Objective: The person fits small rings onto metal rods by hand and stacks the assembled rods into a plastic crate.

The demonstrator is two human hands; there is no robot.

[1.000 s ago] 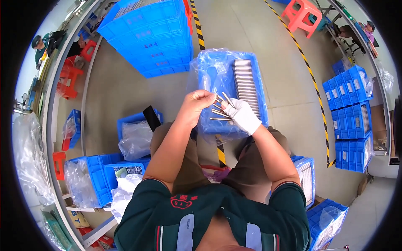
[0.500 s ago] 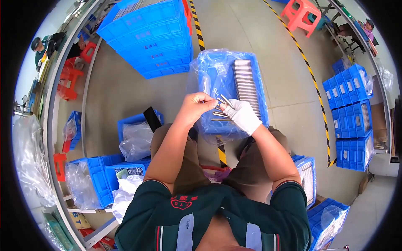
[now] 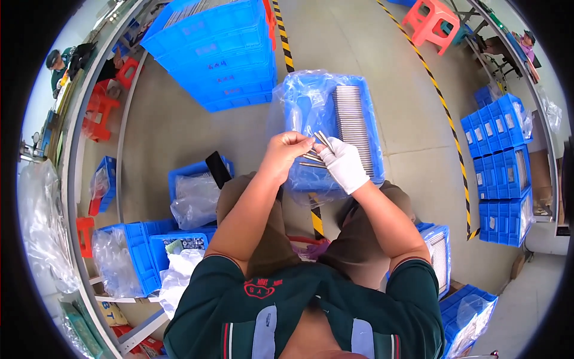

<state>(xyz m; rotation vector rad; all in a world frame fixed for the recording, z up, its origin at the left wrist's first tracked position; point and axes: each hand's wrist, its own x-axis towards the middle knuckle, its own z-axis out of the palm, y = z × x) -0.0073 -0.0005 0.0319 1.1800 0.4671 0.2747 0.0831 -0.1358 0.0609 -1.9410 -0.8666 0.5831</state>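
In front of me a blue plastic bin (image 3: 378, 157), lined with clear plastic film (image 3: 311, 90), holds a long row of thin metal rods (image 3: 357, 122) along its right side. Over its near half, my right hand (image 3: 347, 167), in a white glove, grips a few slim metal rods (image 3: 323, 141) that fan out past the fingertips. My bare left hand (image 3: 281, 154) is closed in a pinch close to their ends; whatever lies between its fingertips is too small to make out. More loose rods (image 3: 312, 164) show beneath the hands, partly hidden.
A tall stack of blue crates (image 3: 221, 66) stands beyond the bin to the left. Bins with plastic bags (image 3: 194, 200) sit by my left leg, and a dark flat object (image 3: 217, 170) rests near that knee. Stacked blue crates (image 3: 496, 173) and a red stool (image 3: 430, 24) are at right.
Both hands have shifted slightly while staying close together over the bin. The rods in my right hand point a little more upright, and the gloved hand has turned somewhat.
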